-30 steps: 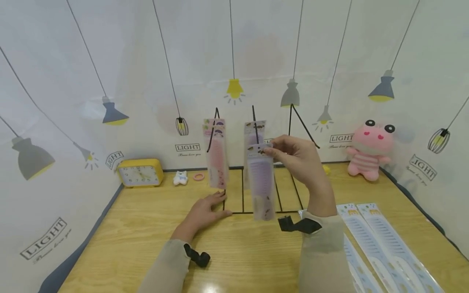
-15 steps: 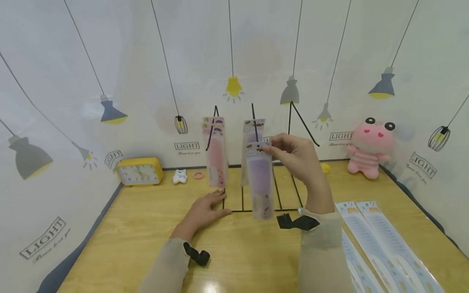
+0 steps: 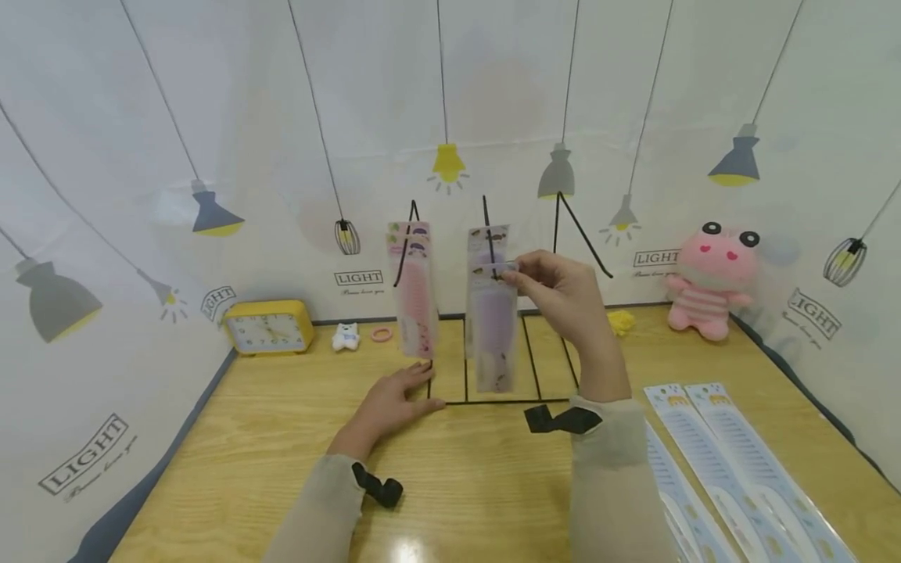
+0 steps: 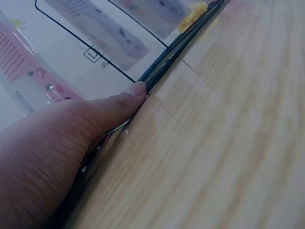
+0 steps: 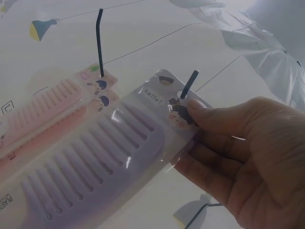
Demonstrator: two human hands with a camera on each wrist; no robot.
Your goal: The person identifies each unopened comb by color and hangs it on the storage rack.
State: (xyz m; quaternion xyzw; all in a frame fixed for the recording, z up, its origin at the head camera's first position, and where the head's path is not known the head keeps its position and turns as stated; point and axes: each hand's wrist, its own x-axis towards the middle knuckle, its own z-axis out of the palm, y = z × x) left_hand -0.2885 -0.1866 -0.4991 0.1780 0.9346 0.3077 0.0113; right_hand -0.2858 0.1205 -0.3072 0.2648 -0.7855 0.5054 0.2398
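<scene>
- Up at the wire rack point(image 3: 486, 344), the right hand point(image 3: 563, 293) pinches the top corner of a purple comb packet point(image 3: 494, 328) between thumb and fingers point(image 5: 202, 112), holding it at the middle hook point(image 5: 189, 84).
- Glossy clear plastic wraps the comb, which is pale lilac with broad rounded teeth; the printed header card shows a small cartoon face.
- Flat on the worktop point(image 3: 267, 438), the left hand point(image 3: 387, 407) lies with straight fingers pressing the rack's thin black base wire.
- Only the right wrist view shows the hook tip passing through the packet's hole; the head view shows a second purple packet point(image 3: 488, 238) hanging behind it.
- Beside these, pink comb packets point(image 3: 414, 289) hang on the left hook.
- Close up, the left wrist view shows the thumb point(image 4: 119, 102) along the base wire and the worktop's pale wood grain.
- Long white packets point(image 3: 732, 461) lie flat at the right, a yellow clock point(image 3: 269, 328) and a pink plush toy point(image 3: 709, 285) stand by the printed backdrop.
</scene>
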